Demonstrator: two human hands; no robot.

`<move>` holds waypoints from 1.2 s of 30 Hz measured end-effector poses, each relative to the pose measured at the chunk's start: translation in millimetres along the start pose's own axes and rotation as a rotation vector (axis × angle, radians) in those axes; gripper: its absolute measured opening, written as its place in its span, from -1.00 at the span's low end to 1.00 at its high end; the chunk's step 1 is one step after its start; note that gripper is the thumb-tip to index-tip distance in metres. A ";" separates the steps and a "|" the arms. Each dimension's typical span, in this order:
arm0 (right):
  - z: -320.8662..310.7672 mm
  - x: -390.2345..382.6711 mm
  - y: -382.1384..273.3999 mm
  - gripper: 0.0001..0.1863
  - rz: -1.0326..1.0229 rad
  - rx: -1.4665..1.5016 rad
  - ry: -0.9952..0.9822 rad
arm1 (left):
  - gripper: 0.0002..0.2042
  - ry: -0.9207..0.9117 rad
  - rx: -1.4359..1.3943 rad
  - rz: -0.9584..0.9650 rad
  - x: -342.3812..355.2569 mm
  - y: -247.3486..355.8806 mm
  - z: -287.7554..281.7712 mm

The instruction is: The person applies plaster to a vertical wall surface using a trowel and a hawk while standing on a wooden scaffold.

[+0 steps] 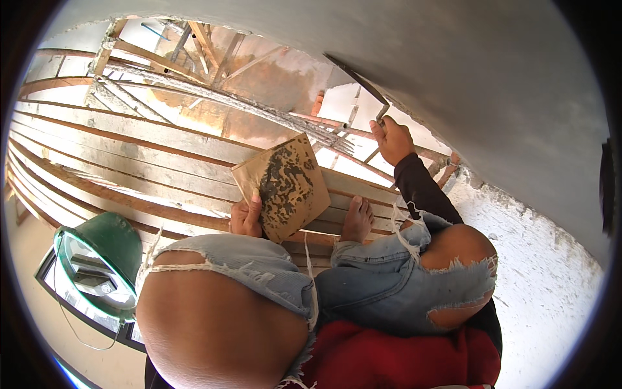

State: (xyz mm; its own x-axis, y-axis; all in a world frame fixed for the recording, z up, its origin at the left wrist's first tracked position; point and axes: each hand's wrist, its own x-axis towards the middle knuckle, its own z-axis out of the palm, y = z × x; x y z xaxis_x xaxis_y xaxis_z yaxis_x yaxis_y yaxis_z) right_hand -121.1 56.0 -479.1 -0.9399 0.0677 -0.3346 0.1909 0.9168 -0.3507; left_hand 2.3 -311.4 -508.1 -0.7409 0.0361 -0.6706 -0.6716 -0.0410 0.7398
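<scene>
My left hand (246,215) grips the lower left edge of a tan square board (249,175), its thumb on the face, which carries smeared dark grey paste (283,178). In my right hand (394,139), up and to the right, is the handle of a flat steel trowel (356,82), its long blade held along the edge of a smooth grey plastered surface (492,91). The board and trowel are apart.
I squat with a bare foot (356,220) on wooden planks (142,165) with gaps. A green bucket (113,236) with a wire handle is at my left. Poles and timber braces (155,55) span the upper left. A rough white surface (518,279) lies at my right.
</scene>
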 end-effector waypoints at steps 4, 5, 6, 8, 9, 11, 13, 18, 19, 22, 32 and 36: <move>-3.0 4.2 2.8 -0.55 0.011 -0.027 -0.007 | -0.46 -0.033 0.073 -0.083 -0.6 4.9 -4.1; -2.5 5.3 3.0 -0.55 0.010 -0.028 -0.001 | -0.47 -0.046 0.075 -0.105 0.3 6.7 -5.0; -2.4 5.9 3.3 -0.55 0.015 -0.032 0.000 | -0.46 -0.046 0.070 -0.089 0.0 8.6 -3.9; -0.2 7.7 2.8 -0.55 0.021 -0.035 -0.003 | -0.46 -0.039 0.060 -0.058 -2.2 13.2 -1.5; 2.6 8.3 1.7 -0.55 0.020 -0.038 0.015 | -0.46 -0.040 0.082 -0.050 -1.3 10.3 -4.2; 6.8 9.5 -2.4 -0.55 0.017 -0.045 0.048 | -0.45 -0.043 0.124 -0.036 1.5 -1.2 -7.5; 11.6 15.2 -9.5 -0.54 0.037 -0.027 0.024 | -0.45 -0.014 0.108 -0.022 0.0 -10.0 -8.7; 22.2 33.7 -39.8 -0.49 0.115 -0.012 -0.061 | -0.45 0.029 0.188 -0.024 0.6 1.0 -0.9; 20.2 37.6 -50.5 -0.48 0.156 -0.023 -0.114 | -0.45 0.008 0.168 -0.047 1.1 1.8 -0.4; 23.6 46.9 -78.4 -0.46 0.083 -0.076 -0.212 | -0.46 -0.026 0.090 0.025 7.3 -26.4 -8.5; -0.9 -38.2 -66.1 -0.58 0.059 0.064 -0.129 | -0.52 -0.008 -0.136 0.095 -10.6 5.9 7.0; -7.0 -33.0 -48.2 -0.57 0.043 0.044 -0.087 | -0.54 0.101 -0.189 0.183 -15.4 18.4 11.5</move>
State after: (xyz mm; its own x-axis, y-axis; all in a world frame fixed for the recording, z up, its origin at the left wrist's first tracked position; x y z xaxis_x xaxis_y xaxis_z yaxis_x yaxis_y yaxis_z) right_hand -101.3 12.3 -445.1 -0.9029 0.0706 -0.4239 0.2446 0.8955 -0.3718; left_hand 1.4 -301.3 -483.6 -0.8399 -0.0886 -0.5355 -0.5072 -0.2235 0.8324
